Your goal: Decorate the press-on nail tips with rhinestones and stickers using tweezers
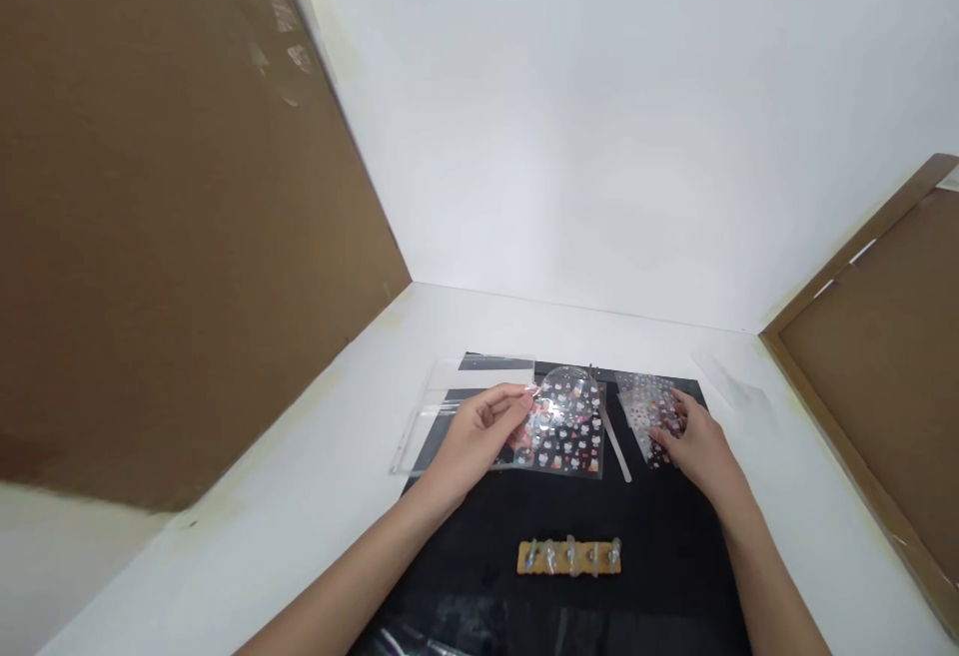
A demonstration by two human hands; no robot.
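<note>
My left hand [476, 436] pinches the edge of a clear round dome [567, 396], which sits over a sheet of cartoon cat stickers [565, 446]. My right hand [700, 441] grips the edge of a second, more transparent sticker sheet [644, 416] between thumb and fingers. A clear acrylic plate [442, 416] lies to the left, partly under my left hand. A thin clear strip [615, 443] lies between the two sheets. All of these rest on a black mat [659, 546].
A wooden block [569, 557] holding several small clear nail tips lies on the mat nearer me. The mat covers a white surface [285, 446] and has glossy plastic at its near edge. Brown cardboard panels [150, 217] stand at the left and right, with a white wall behind.
</note>
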